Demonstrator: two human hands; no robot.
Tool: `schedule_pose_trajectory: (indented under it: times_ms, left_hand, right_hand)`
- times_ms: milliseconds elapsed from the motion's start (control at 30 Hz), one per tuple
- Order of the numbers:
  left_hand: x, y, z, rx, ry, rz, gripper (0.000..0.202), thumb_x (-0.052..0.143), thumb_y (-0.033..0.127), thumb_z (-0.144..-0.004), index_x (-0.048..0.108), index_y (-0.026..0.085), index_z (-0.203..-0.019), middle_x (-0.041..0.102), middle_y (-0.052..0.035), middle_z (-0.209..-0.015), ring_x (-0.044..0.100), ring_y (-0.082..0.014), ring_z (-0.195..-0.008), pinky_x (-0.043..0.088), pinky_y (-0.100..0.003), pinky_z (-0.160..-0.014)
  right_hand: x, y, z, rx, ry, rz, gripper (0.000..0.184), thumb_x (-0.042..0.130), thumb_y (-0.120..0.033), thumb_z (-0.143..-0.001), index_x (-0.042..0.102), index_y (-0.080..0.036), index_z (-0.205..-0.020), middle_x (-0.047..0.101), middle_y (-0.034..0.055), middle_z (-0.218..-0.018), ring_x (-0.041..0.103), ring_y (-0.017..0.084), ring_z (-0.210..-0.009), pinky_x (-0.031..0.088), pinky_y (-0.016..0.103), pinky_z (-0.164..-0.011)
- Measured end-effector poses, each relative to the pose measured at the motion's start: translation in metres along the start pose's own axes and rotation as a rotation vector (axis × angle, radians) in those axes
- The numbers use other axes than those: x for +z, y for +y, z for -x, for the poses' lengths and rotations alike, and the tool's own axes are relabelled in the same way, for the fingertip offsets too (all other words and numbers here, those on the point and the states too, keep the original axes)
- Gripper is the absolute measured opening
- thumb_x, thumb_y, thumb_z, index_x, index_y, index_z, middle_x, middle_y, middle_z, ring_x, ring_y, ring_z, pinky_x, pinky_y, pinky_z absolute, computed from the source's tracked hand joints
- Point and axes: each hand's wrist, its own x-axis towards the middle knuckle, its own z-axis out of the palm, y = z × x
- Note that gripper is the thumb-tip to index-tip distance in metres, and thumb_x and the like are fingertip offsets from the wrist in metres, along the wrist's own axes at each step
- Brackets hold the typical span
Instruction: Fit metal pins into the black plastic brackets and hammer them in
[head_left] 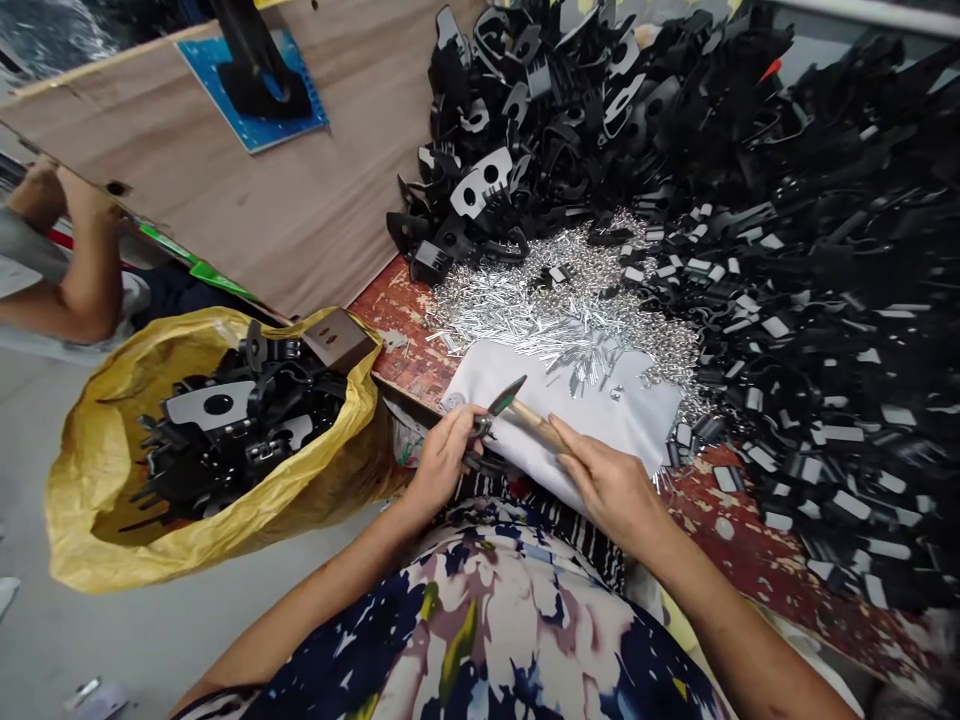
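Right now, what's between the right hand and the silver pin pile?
A white cloth fills that stretch, a few loose pins scattered on it, up to the silver pin pile. The right hand grips a hammer. Head view shows it.

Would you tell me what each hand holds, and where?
Right hand grips a hammer by its wooden handle; left hand pinches a small black part, where unclear.

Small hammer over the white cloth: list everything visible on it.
The hammer is small: pale wooden handle, slim dark metal head, a green tint at the neck. It slants, head up-left, handle running down-right into the right hand, which grips it. It hangs over the white cloth at the table's near edge. Its head is by the black part pinched in the left hand; contact cannot be told.
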Motion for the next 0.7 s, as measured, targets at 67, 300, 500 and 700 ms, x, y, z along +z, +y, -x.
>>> schedule_pose_trajectory:
  times_ms: [67,300,500,700]
  left_hand:
    - [-0.003,0.005,0.005,0.034,0.001,0.149,0.045,0.049,0.063,-0.098,0.064,0.023,-0.114,0.063,0.0005,-0.071,0.053,-0.0159,-0.06,0.041,-0.024,-0.056]
    - [0.017,0.035,0.004,-0.012,-0.133,0.319,0.04,0.052,0.058,-0.099,0.057,0.025,-0.121,0.065,-0.0012,-0.084,0.059,-0.0167,-0.075,0.048,-0.025,-0.069]
    - [0.033,0.036,-0.016,-0.151,-0.236,0.348,0.051,0.065,0.06,-0.089,0.057,0.023,-0.123,0.064,-0.0008,-0.092,0.057,-0.013,-0.061,0.054,-0.029,-0.063]
    - [0.031,0.023,-0.03,-0.231,-0.289,0.357,0.044,0.077,0.056,-0.08,0.065,0.019,-0.1,0.063,0.0009,-0.081,0.047,-0.0065,-0.048,0.051,-0.023,-0.049]
  right_hand:
    - [-0.003,0.005,-0.01,-0.006,0.072,0.051,0.046,0.05,-0.024,-0.102,0.053,-0.026,-0.148,0.072,0.0088,-0.106,0.066,0.022,-0.09,0.057,0.04,-0.079]
    - [-0.03,-0.042,-0.021,-0.187,0.066,-0.222,0.042,0.07,-0.036,-0.092,0.066,-0.025,-0.133,0.071,0.0077,-0.115,0.064,0.026,-0.105,0.056,0.044,-0.091]
    - [-0.045,-0.002,-0.028,0.169,-0.009,-0.564,0.017,0.063,-0.027,-0.095,0.076,-0.022,-0.084,0.071,-0.0001,-0.077,0.064,0.016,-0.07,0.053,0.029,-0.064]
    - [-0.137,0.102,-0.062,0.296,0.876,-1.067,0.036,0.066,-0.06,-0.089,0.072,-0.027,-0.101,0.075,0.0014,-0.103,0.066,0.012,-0.073,0.056,0.027,-0.071]
